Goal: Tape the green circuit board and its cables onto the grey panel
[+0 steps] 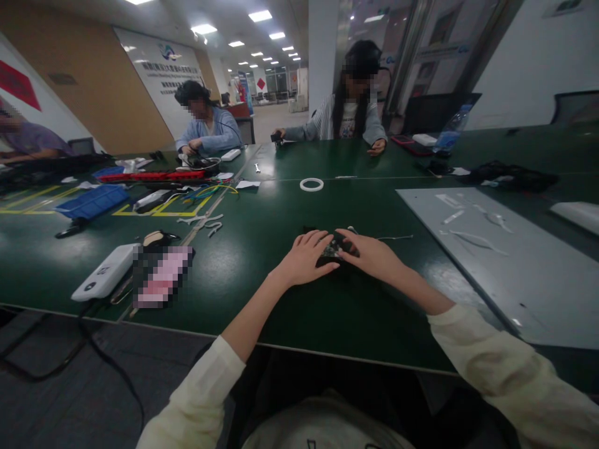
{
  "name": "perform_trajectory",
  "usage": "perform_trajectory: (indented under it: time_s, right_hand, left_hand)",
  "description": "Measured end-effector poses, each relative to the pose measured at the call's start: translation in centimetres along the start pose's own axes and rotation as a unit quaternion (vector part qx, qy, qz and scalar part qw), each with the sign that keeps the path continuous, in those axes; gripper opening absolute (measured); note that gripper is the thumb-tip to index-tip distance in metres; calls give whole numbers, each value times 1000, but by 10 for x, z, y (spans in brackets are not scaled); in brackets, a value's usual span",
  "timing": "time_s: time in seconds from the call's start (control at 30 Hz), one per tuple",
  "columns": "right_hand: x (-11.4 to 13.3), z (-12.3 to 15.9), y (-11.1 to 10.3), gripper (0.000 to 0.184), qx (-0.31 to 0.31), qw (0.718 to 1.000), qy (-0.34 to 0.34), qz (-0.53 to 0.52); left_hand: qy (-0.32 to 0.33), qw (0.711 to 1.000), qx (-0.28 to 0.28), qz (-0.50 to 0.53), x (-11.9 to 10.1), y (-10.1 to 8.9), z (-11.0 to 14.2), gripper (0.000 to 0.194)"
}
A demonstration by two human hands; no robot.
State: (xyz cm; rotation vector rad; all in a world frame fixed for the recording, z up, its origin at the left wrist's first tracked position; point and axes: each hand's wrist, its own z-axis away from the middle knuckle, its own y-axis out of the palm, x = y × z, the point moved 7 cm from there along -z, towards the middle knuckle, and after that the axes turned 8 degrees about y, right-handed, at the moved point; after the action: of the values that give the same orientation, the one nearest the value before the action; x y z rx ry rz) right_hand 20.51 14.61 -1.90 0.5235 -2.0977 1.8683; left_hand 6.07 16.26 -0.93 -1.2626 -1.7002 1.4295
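Observation:
A small dark device [333,249] with a pale, circuit-like surface lies on the green table [262,287] in front of me. My left hand [306,259] grips it from the left, fingers along the far side and thumb along the near side. From the right, my right hand [372,254] closes around it with thumb and curved forefinger. Both hands cover much of the device, so its exact kind cannot be made out. A thin cord [395,237] lies just beyond my right hand.
A white ring [311,184] lies ahead. At left are a white power bank [105,272], a blue tray [92,201] and white strips [201,219]. A grey board [496,262] lies right, near a water bottle [452,131]. Across the table, a person [358,100] holds a dark object.

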Motion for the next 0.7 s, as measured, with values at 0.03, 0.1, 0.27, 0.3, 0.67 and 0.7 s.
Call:
perform_trajectory:
  time_s: [0.03,0.1,0.27,0.3,0.67,0.7]
  right_hand:
    - [-5,0,-7,58,-18,999,3,28]
    - [-27,0,-27,52,-54,996,20,68]
    - [-148,25,-100,35,-197,954,178,142]
    - [-177,36,-111,31,-215,942,211,148]
    - [-246,99,-135,43,-155,930,331,-33]
    - [-219,95,-135,43,-135,947,281,-78]
  left_hand:
    - [4,1000,17,6,-1,5,0,62]
    - [7,999,38,10,0,12,0,63]
    - [0,999,51,6,6,15,0,58]
    - [0,999,54,5,6,14,0,58]
    - [-14,998,61,-18,8,9,-15,55]
    - [-19,998,58,-19,7,8,-20,54]
